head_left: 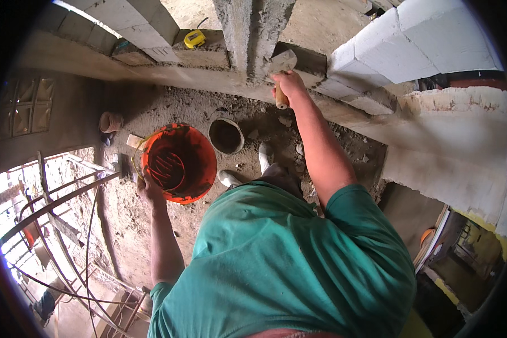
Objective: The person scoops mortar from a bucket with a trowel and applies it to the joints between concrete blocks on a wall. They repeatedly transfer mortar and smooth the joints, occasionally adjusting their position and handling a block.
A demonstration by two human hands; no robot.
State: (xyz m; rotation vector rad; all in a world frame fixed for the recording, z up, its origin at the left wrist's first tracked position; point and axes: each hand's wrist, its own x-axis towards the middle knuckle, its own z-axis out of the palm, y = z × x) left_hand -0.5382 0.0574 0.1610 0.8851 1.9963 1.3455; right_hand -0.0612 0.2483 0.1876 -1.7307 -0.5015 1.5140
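My right hand point(290, 84) is closed around the wooden handle of a trowel point(284, 61), reaching forward to the wall ledge. The trowel's blade lies over a grey block point(302, 63) just right of the concrete column point(250, 36). At the left, my left hand point(147, 189) is closed at the side of an orange bucket point(207, 149), on the grip of its wire handle. Dark, wet-looking smears coat the bucket's inside, and its mouth faces up toward me. A smaller grey bucket point(241, 142) with dark contents stands between it and my feet.
A yellow tape measure point(195, 39) sits on the ledge left of the column. White blocks point(397, 45) form the wall at the right. Rubble litters the dirt floor point(253, 115). Metal bars point(59, 203) stand at the left, near a small reddish bucket point(111, 122).
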